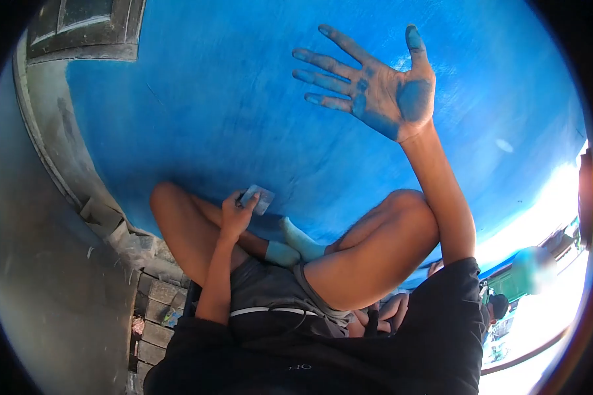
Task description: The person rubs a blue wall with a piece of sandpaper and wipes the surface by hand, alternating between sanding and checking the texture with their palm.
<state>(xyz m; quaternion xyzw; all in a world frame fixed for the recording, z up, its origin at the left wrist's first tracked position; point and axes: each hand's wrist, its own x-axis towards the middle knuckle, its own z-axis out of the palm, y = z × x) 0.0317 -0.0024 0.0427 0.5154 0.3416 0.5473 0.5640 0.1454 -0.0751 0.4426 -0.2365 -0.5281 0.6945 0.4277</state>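
My right hand (389,92) is raised with its palm towards me and its fingers spread, holding nothing. Blue powder or paint marks the palm and fingertips. Lower down, near my bent left knee, my left hand (236,214) is closed around a small flat grey-blue rectangular piece (262,199); its exact kind cannot be made out. Behind both hands stretches a blue painted surface (244,112), streaked and uneven in tone. My legs are folded in front of it, with pale blue socks (300,240) on my feet.
A weathered wooden frame (92,29) is at the top left beside a pale wall edge (53,105). Stone blocks (159,322) lie at the lower left. Another person (497,306) is at the right, near a green structure (507,284).
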